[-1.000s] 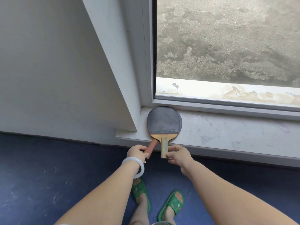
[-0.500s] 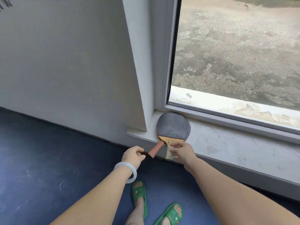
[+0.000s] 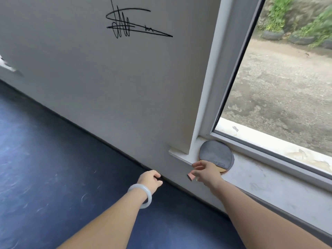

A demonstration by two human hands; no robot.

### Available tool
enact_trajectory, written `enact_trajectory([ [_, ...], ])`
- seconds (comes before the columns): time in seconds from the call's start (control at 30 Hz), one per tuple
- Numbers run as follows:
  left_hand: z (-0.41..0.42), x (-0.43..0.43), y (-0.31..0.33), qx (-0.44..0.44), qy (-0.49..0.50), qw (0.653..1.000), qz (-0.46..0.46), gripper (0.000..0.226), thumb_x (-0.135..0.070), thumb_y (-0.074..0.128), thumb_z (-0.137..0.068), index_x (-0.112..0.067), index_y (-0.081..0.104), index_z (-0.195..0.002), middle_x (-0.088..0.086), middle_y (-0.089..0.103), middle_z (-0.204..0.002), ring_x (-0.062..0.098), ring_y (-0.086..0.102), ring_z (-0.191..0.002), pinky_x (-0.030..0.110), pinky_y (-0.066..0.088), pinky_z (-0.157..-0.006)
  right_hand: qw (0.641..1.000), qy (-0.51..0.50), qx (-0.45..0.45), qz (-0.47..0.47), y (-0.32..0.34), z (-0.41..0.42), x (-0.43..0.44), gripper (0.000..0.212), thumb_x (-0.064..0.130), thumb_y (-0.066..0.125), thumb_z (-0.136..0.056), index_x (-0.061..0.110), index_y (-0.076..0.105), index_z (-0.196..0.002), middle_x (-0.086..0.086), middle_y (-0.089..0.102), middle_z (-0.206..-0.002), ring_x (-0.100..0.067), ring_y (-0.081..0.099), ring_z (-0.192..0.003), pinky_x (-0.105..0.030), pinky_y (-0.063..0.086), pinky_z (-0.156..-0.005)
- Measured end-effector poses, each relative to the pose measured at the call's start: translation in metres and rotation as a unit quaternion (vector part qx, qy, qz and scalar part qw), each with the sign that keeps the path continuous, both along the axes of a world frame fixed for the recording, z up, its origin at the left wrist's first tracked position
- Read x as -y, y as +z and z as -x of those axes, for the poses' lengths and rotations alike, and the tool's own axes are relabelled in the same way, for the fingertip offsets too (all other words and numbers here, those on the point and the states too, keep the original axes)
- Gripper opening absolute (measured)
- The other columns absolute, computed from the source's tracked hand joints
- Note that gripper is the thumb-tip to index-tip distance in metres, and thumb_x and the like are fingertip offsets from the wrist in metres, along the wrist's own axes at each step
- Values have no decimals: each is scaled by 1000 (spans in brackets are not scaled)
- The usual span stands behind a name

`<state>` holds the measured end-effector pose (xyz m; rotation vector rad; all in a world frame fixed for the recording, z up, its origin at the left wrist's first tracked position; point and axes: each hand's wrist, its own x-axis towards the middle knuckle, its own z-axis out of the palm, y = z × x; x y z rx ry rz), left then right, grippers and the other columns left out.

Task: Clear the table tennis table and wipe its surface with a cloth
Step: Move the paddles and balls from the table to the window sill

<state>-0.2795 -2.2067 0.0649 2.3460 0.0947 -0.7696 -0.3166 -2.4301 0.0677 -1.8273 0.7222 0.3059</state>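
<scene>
We judge the step in hand to be parking the table tennis paddle with its dark grey rubber face and pale wooden throat (image 3: 215,153) off the table, on the white, scuffed window sill (image 3: 260,182). To do it well, we want the blade lying flat and tucked into the corner where the sill meets the white window frame (image 3: 206,105), and that is where it lies. The weak point is the reddish-brown handle end (image 3: 190,177), which juts past the sill's front edge over the dark blue floor (image 3: 53,159). A passing leg could catch it and tip the paddle down. We would turn the handle inward or slide the paddle further along the sill so nothing overhangs, then lift away without dragging the blade.

Our right hand (image 3: 206,174) hovers over the handle, fingers spread and relaxed, released and not grasping. Whether the palm touches the wood beneath, we cannot tell. Our left hand (image 3: 150,180), with a milky white bangle (image 3: 143,194) on its wrist, hangs near the foot of the wall, fingers loosely curled and holding nothing.

The paddle looks worn: its rubber is dull and greyish, with a small label strip near the throat. A thin rim peeks out beneath its right edge, which may be a 2nd blade under the 1st, but we cannot be sure. The table and the cloth are out of view, so we judge the wiping not yet begun.
</scene>
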Motion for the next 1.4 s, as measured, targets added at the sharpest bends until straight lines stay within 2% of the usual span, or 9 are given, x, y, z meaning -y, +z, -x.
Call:
enact_trajectory([
  [0.1, 7, -25, 20, 19, -28, 999, 12, 25, -17, 62, -94, -16, 63, -119, -11, 54, -88, 11, 54, -87, 19, 39, -77, 1000, 10, 13, 21, 22, 2, -24, 20, 3, 68, -86, 11, 66, -104, -4, 68, -91, -18, 59, -71, -32, 51, -71],
  [0.2, 9, -74, 46, 50, -16, 999, 8, 26, -18, 62, -94, -16, 63, -120, -11, 53, -87, 11, 54, -87, 18, 37, -77, 998, 34, 29, 39, 42, -2, -66, 18, 5, 70, -85, 12, 66, -102, -6, 66, -93, -16, 56, -68, -29, 49, -65],
  [0.47, 29, -254, 99, 129, 144, 981, -7, 22, -20, 61, -95, -18, 64, -117, -5, 61, -102, 15, 58, -90, 22, 41, -77, 975, 192, 86, 65, 81, -43, -246, 17, 8, 70, -86, 11, 68, -102, -5, 67, -91, -21, 62, -84, -37, 54, -84],
  [0.57, 48, -312, 103, 133, 195, 971, -36, 20, -21, 60, -95, -19, 65, -115, -1, 64, -109, 18, 61, -91, 22, 45, -74, 951, 289, 88, 70, 85, -45, -322, 22, 15, 69, -87, 12, 68, -109, 0, 66, -94, -18, 62, -81, -32, 54, -81],
  [0.77, 85, -407, 112, 141, 310, 931, -129, 29, -26, 59, -96, -18, 61, -123, 7, 55, -129, 27, 57, -112, 39, 47, -98, 879, 455, 109, 93, 107, -58, -440, 38, 26, 67, -92, 13, 59, -126, -2, 62, -114, -19, 61, -95, -33, 53, -89],
  [0.9, 115, -455, 129, 118, 400, 896, -155, 33, -26, 55, -98, -17, 57, -130, 6, 55, -130, 27, 59, -111, 39, 49, -96, 819, 549, 123, 117, 121, -73, -506, 42, 26, 65, -92, 9, 56, -130, -6, 59, -128, -22, 59, -106, -29, 47, -85],
  [1.2, 233, -504, 137, 57, 578, 787, -209, 34, -29, 55, -97, -18, 57, -129, 6, 50, -135, 27, 55, -116, 37, 46, -97, 651, 734, 159, 109, 130, -25, -653, 41, 26, 68, -91, 8, 60, -127, -11, 63, -125, -26, 63, -104, -27, 45, -85],
  [1.33, 287, -517, 138, 27, 631, 744, -218, 36, -29, 57, -96, -18, 57, -130, 7, 49, -135, 27, 53, -120, 38, 44, -100, 582, 790, 168, 92, 131, 24, -705, 40, 24, 66, -92, 8, 58, -128, -11, 64, -121, -21, 59, -80, -25, 43, -73],
  [1.4, 311, -524, 139, 16, 652, 723, -228, 34, -30, 58, -96, -19, 59, -127, 7, 51, -133, 27, 53, -120, 39, 43, -101, 552, 810, 178, 86, 132, 47, -729, 41, 24, 66, -92, 9, 58, -129, -10, 62, -124, -21, 54, -86, -26, 43, -77],
])
